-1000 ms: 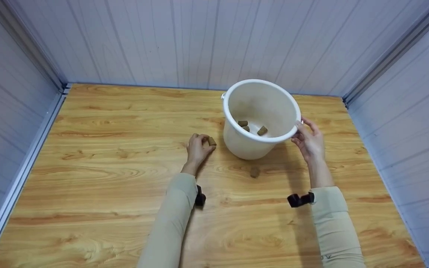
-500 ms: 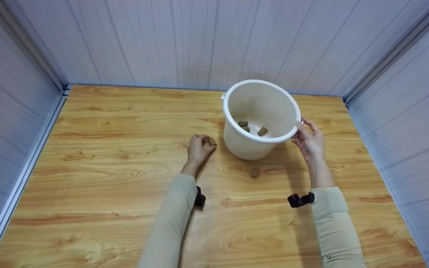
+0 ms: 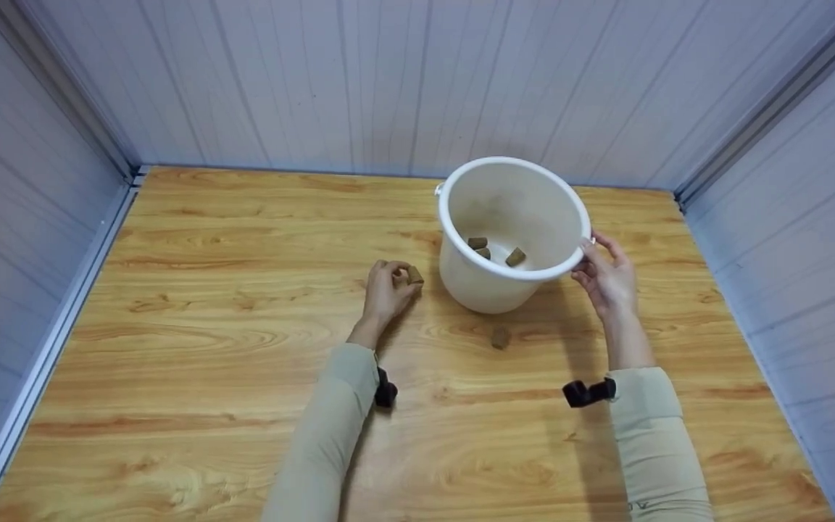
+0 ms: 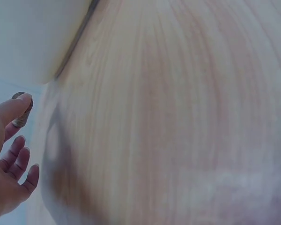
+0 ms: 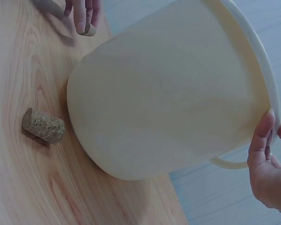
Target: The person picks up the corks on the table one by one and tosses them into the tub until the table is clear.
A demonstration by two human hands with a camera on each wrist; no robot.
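A white plastic bucket (image 3: 490, 286) stands upright on the wood-grain surface, right of centre in the head view. My right hand (image 3: 609, 279) grips its rim on the right side, thumb and fingers on either side of the edge. Left of the bucket, my left hand (image 3: 387, 290) pinches a cork (image 3: 415, 275) between thumb and forefinger. In the left wrist view that cork (image 4: 23, 110) shows at the fingertips, with the other fingers loosely curled. Several corks (image 3: 515, 257) lie on the bucket's floor. One more cork (image 5: 43, 125) lies on its side in front of the bucket.
Pale panelled walls (image 3: 280, 87) close off the back and both sides of the wood-grain surface (image 3: 207, 377). The bucket stands near the back wall. A black wrist camera (image 3: 588, 392) juts inward from the right sleeve, another (image 3: 385, 389) from the left.
The head view has shifted slightly, moving the scene a little to the right in the picture. Both hands keep their grips, and the bucket and corks stay in place.
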